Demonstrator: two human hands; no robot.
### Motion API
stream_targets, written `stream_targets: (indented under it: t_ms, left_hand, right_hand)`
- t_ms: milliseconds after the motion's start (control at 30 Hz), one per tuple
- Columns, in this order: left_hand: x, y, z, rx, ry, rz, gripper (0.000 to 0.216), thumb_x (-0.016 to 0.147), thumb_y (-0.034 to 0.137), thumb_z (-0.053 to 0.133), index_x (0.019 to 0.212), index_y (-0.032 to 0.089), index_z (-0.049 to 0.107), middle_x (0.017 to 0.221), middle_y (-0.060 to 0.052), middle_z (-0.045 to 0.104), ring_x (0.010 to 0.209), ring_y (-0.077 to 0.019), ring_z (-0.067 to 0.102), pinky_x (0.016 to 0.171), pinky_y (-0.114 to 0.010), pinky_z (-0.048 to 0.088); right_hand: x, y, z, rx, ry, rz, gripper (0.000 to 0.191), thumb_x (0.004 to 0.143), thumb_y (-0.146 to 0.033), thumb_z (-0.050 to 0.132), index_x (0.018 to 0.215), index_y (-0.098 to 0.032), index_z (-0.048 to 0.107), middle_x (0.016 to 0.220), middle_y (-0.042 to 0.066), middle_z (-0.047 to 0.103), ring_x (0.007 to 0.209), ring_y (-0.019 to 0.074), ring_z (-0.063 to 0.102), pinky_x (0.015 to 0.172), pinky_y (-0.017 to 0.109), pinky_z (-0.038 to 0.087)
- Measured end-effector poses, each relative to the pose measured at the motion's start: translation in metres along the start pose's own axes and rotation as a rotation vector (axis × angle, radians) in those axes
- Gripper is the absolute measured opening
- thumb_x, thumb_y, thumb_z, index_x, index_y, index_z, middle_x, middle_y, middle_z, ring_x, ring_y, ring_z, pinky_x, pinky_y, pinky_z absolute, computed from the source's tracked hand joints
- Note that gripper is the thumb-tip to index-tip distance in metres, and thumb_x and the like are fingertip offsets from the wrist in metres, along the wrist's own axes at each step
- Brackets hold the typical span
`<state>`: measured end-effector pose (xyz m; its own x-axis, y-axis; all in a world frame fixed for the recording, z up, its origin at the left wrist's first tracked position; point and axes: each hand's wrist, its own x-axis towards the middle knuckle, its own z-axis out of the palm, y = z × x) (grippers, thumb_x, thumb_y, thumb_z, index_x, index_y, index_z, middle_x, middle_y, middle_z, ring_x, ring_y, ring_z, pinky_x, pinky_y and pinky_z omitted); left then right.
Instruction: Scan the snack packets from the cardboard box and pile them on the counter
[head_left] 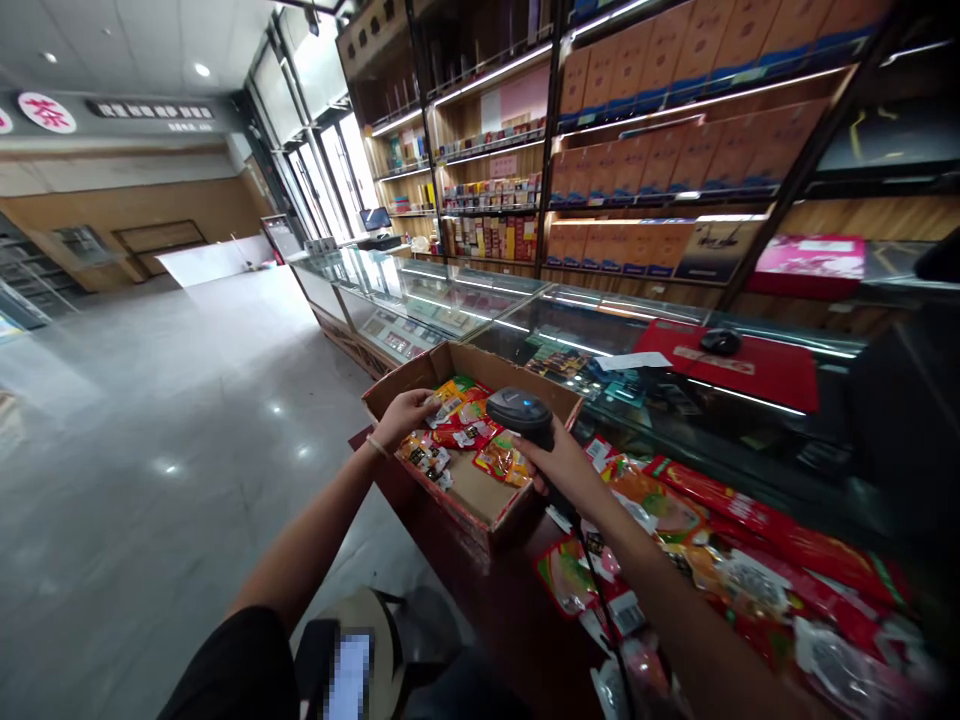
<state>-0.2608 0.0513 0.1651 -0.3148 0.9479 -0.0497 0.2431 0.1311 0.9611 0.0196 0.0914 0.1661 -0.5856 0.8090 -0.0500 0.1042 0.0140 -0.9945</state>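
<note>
My right hand (564, 462) is wrapped round the handle of a black barcode scanner (519, 410), which has a small blue light on top. Its cable hangs down past my forearm. Inside the open cardboard box (491, 540) lie several red and yellow snack packets (504, 460). My left hand (405, 418) reaches over the box's left side, thumb and fingers closed on the edge of a yellow snack packet (448, 398) with a barcode. The scanner's head is above the box, a little right of that packet.
More snack packets (720, 540) are heaped on the dark red table (480, 610) to the right. Behind stands a glass display counter (442, 300) with a red mat (772, 375) and a mouse (720, 342). Below me is a round stool (375, 640) with a phone (349, 675).
</note>
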Motion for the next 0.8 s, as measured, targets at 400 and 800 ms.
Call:
stream_targets:
  t_ms: [400, 800]
  left_hand:
    - [-0.024, 0.010, 0.002, 0.154, -0.003, 0.054, 0.048, 0.065, 0.052, 0.070, 0.091, 0.012, 0.065, 0.064, 0.002, 0.057, 0.053, -0.0098, 0.052, 0.050, -0.021, 0.045]
    - [-0.075, 0.030, 0.099, 0.103, -0.176, 0.265, 0.038, 0.077, 0.049, 0.064, 0.097, 0.016, 0.060, 0.070, 0.001, 0.058, 0.061, -0.0117, 0.055, 0.057, -0.022, 0.046]
  right_hand:
    - [-0.046, -0.003, 0.000, -0.105, -0.062, 0.017, 0.025, 0.081, -0.041, 0.061, 0.092, -0.019, 0.053, 0.047, -0.008, 0.051, 0.032, 0.0096, 0.048, 0.031, 0.018, 0.035]
    - [-0.124, 0.022, -0.065, 0.001, 0.278, 0.068, 0.030, 0.078, -0.045, 0.066, 0.088, -0.022, 0.050, 0.048, -0.007, 0.053, 0.033, 0.0100, 0.048, 0.032, 0.020, 0.038]
